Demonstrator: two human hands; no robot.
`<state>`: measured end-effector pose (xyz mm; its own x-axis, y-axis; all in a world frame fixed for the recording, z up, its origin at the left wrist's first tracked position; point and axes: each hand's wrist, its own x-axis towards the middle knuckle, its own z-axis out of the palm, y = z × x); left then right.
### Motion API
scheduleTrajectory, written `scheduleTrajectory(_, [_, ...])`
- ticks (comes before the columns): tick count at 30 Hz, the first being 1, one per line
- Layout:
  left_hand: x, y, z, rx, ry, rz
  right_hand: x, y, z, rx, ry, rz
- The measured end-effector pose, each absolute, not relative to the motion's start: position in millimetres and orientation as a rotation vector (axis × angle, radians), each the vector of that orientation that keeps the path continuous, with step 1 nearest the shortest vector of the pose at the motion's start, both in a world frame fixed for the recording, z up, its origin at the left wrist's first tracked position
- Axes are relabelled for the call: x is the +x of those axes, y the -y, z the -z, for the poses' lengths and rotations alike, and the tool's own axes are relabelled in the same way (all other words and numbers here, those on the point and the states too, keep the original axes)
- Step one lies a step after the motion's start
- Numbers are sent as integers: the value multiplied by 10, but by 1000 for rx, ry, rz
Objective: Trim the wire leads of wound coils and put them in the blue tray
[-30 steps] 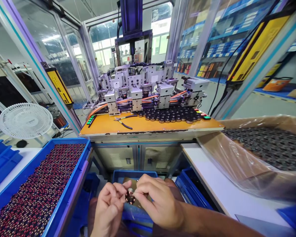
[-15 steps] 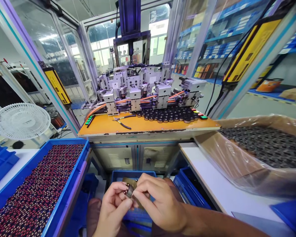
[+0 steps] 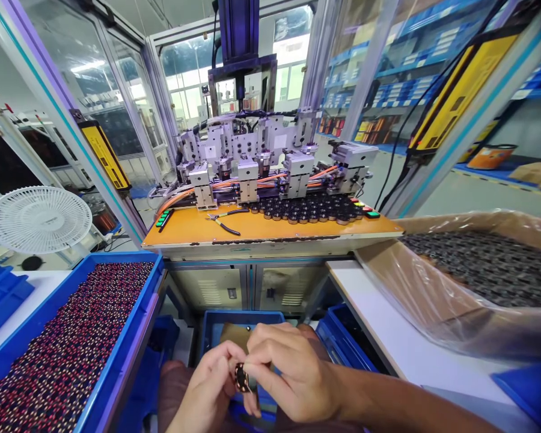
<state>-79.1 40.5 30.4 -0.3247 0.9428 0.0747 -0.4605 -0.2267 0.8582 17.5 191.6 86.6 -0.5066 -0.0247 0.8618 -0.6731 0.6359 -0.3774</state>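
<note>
Right at the front, the left hand (image 3: 214,376) has its grip narrow around a copper-studded black ring (image 3: 241,379), held up between the fingers with its studded face in view; the right hand (image 3: 291,373) meets it from the other side, grip narrow too, thumb and forefinger pinched together at the ring's upper edge; whatever sits between those tips is too small to tell! So the ring is between the two hands, over the lap; under and beyond them lies a blue tray (image 3: 243,315), a flat brown piece (image 3: 229,332) inside it.

Out to the left, a long blue bin (image 3: 123,343) is packed with small parts in black, red and copper tones (image 3: 72,337); over on the right, a white worktop (image 3: 379,322) carries a cardboard box (image 3: 403,276) with a clear plastic liner (image 3: 451,316), and dark parts (image 3: 491,264) spread thickly inside; beneath that worktop sit blue crates (image 3: 342,340).

Further off now, the orange worktop (image 3: 184,230); pliers (image 3: 228,222) lie on it with handles spread, and just to their right comes a tight cluster of dark round parts (image 3: 306,208); behind those stands the metal fixture machine (image 3: 247,153), orange hoses (image 3: 270,178) running across it; farthest right, blue shelves (image 3: 403,90) loaded with goods.
</note>
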Motion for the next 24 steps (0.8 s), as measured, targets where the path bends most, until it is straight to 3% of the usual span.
scheduleTrajectory(10, [-837, -371, -299, 749, -997, -1664, 188, -1946, -872, 603, 2004, -857])
scheduleTrajectory(24, [-734, -401, -500, 917, -1092, -2095, 244, -1917, -807, 415, 2051, -1117])
